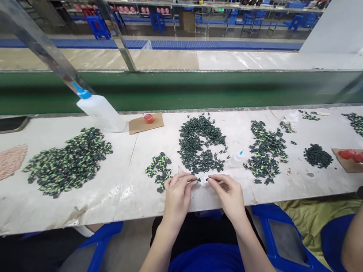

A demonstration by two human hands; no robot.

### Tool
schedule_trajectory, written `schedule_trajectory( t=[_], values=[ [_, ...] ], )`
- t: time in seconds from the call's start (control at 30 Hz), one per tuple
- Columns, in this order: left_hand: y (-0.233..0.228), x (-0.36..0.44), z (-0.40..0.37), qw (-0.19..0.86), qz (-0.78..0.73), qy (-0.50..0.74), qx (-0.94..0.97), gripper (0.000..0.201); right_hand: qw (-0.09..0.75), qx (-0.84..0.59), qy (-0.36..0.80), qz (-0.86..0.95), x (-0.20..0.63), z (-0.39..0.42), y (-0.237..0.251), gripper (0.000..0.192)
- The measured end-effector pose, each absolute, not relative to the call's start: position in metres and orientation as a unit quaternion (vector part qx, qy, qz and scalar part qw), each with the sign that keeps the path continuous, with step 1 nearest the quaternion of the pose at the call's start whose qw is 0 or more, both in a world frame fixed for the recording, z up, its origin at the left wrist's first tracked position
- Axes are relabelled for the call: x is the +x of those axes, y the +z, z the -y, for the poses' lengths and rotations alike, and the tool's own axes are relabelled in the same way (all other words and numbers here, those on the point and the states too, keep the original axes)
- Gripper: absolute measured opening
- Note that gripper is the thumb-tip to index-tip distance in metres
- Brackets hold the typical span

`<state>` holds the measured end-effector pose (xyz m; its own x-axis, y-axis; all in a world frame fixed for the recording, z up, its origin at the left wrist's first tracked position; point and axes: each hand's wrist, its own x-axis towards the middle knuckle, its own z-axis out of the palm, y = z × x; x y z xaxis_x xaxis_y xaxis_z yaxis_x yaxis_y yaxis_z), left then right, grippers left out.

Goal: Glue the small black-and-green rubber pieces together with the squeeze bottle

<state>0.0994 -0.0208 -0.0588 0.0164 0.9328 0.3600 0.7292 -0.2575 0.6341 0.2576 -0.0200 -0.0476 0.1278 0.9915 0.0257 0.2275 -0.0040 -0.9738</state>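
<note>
Small dark green plastic piece (198,180) pinched in left hand (177,194) fingertips, a second dark piece (208,179) in right hand (229,192), both at near edge of white surface (109,199). Pieces judged very light, stiff, smooth, easily dropped; best gripped by sides between thumb and forefinger. Flat, oval-ish; exact shape too small to tell. Dark green pile (201,144) just beyond hands; green-and-black pile (159,168) to left.
</note>
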Motion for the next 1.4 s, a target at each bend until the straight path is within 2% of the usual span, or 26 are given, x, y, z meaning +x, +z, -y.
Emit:
schedule_trajectory(
  t=[0.47, 0.7, 0.93, 1.13, 1.4],
  values=[
    [-0.043, 0.106, 0.028, 0.107, -0.554, 0.394, 0.725, 0.023, 0.467, -0.549, 0.510, 0.470, 0.248, 0.022, -0.040, 0.023],
    [-0.040, 0.109, 0.030, 0.127, -0.550, 0.411, 0.716, 0.023, 0.510, -0.506, 0.486, 0.498, 0.248, 0.024, -0.047, 0.014],
    [-0.039, 0.113, 0.035, 0.098, -0.549, 0.414, 0.719, 0.023, 0.557, -0.462, 0.462, 0.513, 0.247, 0.025, -0.054, 0.006],
    [-0.038, 0.112, 0.035, 0.111, -0.546, 0.379, 0.739, 0.028, 0.518, -0.483, 0.506, 0.492, 0.256, 0.025, -0.055, 0.026],
    [-0.033, 0.107, 0.030, 0.126, -0.513, 0.341, 0.778, 0.032, 0.497, -0.492, 0.502, 0.509, 0.262, 0.027, -0.049, 0.032]
  ],
)
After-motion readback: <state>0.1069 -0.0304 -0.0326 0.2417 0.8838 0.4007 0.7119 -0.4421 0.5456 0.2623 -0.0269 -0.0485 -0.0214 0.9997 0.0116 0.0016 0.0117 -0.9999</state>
